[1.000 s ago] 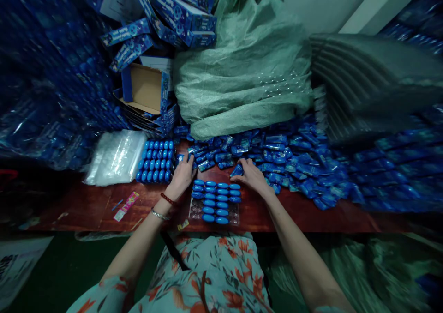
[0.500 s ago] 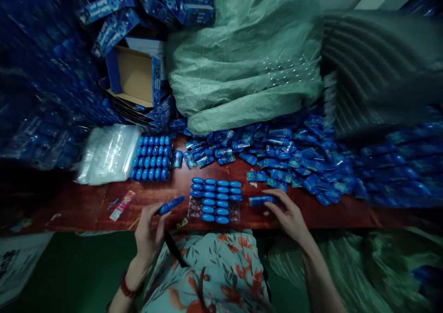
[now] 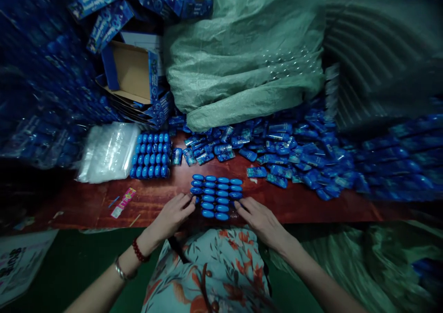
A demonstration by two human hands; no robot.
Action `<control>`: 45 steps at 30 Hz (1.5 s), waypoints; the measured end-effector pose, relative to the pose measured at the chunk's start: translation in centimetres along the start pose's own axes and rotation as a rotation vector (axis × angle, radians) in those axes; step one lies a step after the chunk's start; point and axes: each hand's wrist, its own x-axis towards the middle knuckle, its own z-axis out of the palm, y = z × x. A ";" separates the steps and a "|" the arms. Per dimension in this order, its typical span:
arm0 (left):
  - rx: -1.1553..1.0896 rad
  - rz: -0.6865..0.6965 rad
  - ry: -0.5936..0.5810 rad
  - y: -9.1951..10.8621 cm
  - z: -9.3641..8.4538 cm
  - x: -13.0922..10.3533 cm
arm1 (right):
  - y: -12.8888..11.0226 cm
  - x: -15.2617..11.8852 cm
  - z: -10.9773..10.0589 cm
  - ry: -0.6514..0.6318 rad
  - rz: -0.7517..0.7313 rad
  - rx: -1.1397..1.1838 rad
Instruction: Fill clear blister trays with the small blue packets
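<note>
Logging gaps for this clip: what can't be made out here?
- Head view: near slots of the clear plastic tray of blue oval capsules, covered by left hand and right hand.
- Print on the blue cardboard boxes: blurred.
- Contents of the green woven sack: closed.

1. Red-brown wood bench [image 3: 304, 202].
2. Centre front: clear tray w/ blue capsules [image 3: 217, 196].
3. Left: full capsule tray [image 3: 151, 155], plastic bag stack [image 3: 109, 151], pink label strip [image 3: 123, 202].
4. Back/right: loose blue packets [image 3: 287, 151], green sack [image 3: 249, 59].
</note>
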 end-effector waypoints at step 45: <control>-0.443 -0.757 0.338 2.7 -0.2 -4.2 | 1.9 -2.6 -3.1 -0.172 0.506 0.561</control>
